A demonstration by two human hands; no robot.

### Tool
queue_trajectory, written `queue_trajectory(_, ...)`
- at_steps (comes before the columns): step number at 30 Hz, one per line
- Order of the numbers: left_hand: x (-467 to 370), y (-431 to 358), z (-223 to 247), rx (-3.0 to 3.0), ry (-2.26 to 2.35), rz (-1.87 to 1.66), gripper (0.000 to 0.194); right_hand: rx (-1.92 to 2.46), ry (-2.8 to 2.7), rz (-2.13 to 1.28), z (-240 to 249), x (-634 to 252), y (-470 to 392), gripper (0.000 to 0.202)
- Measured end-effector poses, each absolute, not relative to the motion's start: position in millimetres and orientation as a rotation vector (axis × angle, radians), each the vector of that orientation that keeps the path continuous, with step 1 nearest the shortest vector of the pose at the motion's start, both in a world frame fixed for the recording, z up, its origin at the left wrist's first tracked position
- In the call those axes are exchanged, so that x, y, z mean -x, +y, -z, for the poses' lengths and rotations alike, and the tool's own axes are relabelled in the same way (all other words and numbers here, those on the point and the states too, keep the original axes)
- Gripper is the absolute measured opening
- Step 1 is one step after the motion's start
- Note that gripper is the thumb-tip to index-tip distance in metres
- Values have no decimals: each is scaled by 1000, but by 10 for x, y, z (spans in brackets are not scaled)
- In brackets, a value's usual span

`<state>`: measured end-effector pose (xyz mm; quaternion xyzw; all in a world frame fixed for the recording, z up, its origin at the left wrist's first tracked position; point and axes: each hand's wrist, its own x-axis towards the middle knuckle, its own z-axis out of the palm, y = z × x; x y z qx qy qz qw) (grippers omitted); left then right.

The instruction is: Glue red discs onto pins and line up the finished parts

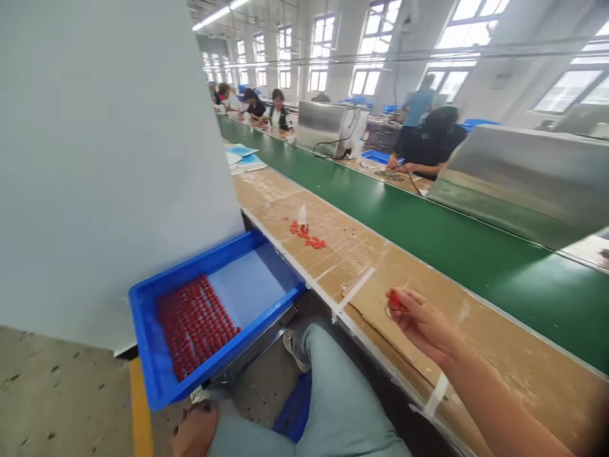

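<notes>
My right hand (421, 317) is raised over the cardboard-topped bench (366, 254), its fingers pinched on a small red part (396, 301). At the bottom of the view, my left hand (196, 428) rests by my knee, beneath the near corner of a blue tray (228, 346); its fingers are mostly hidden. Rows of small dark red parts (195, 324) fill the left part of that tray. Farther up the bench, loose red pieces (314, 242) lie around the foot of a small white bottle (302, 216).
A green conveyor belt (352, 197) runs behind the bench. Across it, a person in dark clothing (435, 143) works between metal panels (523, 178), and several people sit farther away. A large pale panel (109, 158) stands at left. Papers (243, 158) lie at the bench's far end.
</notes>
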<state>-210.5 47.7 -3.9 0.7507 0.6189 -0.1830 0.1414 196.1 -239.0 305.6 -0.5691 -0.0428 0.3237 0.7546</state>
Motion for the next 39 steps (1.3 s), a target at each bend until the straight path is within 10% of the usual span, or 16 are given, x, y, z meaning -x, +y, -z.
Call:
queue_trajectory(7,2194,478,280,-2081,1768,305,40,1368,-508,-1306,-2229,-1193,-150,49)
queue_trajectory(19,2534,331,342,-1976,1896,86,33,1997,-1412,-994,-268,-1406,1685,30)
queue_trajectory(39,2595,373,324,-1898,1918,88,30,1862,-1876,-919,133,-1544,1919,27)
